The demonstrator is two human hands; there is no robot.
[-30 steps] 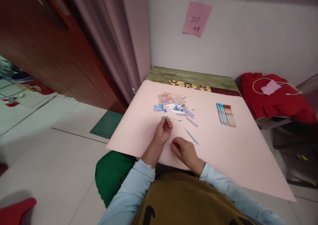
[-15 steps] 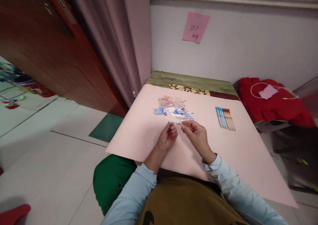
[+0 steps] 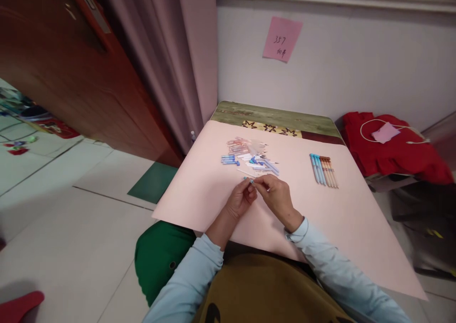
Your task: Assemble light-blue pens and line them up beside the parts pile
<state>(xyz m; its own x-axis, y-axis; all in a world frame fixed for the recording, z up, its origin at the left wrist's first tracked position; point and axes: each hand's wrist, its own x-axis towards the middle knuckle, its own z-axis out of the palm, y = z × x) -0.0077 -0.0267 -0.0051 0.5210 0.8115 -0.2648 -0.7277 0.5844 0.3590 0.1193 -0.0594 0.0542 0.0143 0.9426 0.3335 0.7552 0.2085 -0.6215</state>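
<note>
i see a small blue pen piece (image 3: 245,177) at the fingertips of my left hand (image 3: 242,200), pinched between thumb and index finger, with its blue end poking out past them towards the tabletop's far edge. the other left fingers curl in towards the palm. my right hand (image 3: 277,194) meets it from the right, its thumb and index tip brought together just beside the left fingertips, where more blue shows; whether they clamp that piece or something thinner i cannot tell at this size.

both hands are above the pink paper (image 3: 356,237) that covers most of the tabletop, between its near edge and the loose pen parts. just beyond my fingers lies a white refill (image 3: 245,173). past it, left of the tabletop's middle, i have pink barrels (image 3: 238,146) farthest off, blue barrels (image 3: 228,160) lined up on the left and lavender barrels (image 3: 271,166) on the right. well apart, towards the tabletop's right edge, blue-topped pens (image 3: 318,170) and brown-topped pens (image 3: 329,173) lie side by side, tops towards the far edge.
</note>
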